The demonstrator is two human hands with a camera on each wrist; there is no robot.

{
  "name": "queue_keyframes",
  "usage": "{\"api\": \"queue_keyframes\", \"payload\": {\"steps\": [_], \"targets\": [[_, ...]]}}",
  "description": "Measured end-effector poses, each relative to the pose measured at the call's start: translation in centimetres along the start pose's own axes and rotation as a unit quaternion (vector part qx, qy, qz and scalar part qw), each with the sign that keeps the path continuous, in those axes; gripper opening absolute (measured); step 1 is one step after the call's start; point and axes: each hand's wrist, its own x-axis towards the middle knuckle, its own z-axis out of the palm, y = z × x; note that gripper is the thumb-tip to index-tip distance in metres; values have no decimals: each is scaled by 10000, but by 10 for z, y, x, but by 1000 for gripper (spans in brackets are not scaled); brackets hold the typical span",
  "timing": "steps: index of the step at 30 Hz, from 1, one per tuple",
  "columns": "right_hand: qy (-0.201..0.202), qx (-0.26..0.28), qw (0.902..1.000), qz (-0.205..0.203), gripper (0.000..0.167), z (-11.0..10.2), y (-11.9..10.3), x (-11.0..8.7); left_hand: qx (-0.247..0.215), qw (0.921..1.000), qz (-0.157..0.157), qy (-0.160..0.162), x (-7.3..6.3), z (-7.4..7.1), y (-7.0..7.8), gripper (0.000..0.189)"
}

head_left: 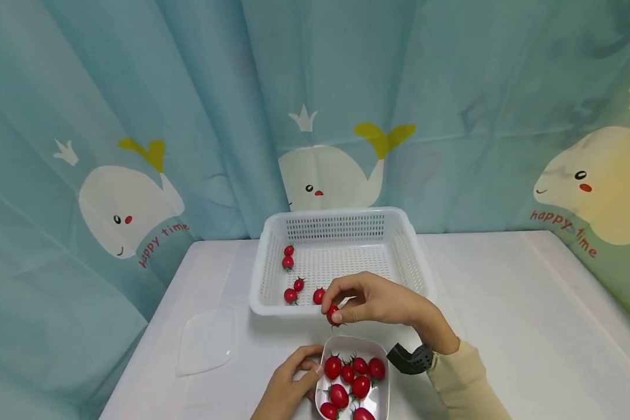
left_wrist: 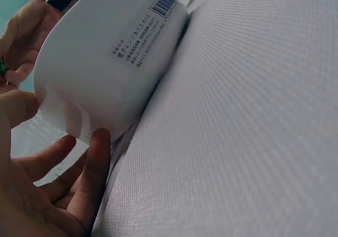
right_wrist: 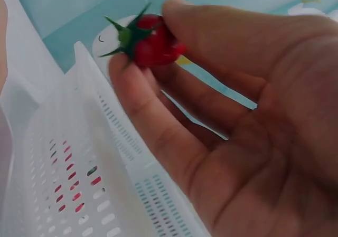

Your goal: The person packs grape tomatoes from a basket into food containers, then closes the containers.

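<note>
Right hand (head_left: 373, 298) pinches a cherry tomato (head_left: 332, 315), leafy end downward, at lower centre of head frame, just above white container (head_left: 354, 344) in picture; left hand (head_left: 296, 373) grips container's left side.

The head view's bottom edge crops the small white plastic box (head_left: 384, 399) and its lowest glossy red tomato (head_left: 363, 414); the pale rectangular label (left_wrist: 138, 39) (seen askew) carries fine print seemingly too small to read.

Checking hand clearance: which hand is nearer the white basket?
Right. The right hand pinches a tomato by the front rim of the white basket; the left hand holds the bowl, farther out in front.
</note>
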Motion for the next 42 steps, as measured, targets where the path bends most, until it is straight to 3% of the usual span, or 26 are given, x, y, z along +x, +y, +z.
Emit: {"api": "queue_keyframes", "payload": {"steps": [7,21,28,37,42], "targets": [[-384,-93,9992,94,18,7,0,1,-88,9999,-23,-96,0,0,-1,52],[-773,-791,9933,340,13,16,-4,8,54,9999,71,-48,2,-3,-1,50],[-983,-755,9914,423,10,22,-3,8,23,10000,-63,-61,1,-1,-2,54],[-1297,-950,9863,367,9,26,0,11,28,9999,83,-76,0,-1,-2,51],[-1584,-1043,9804,529,9,28,-2,12,149,9999,31,1,0,-1,-1,49]]}}
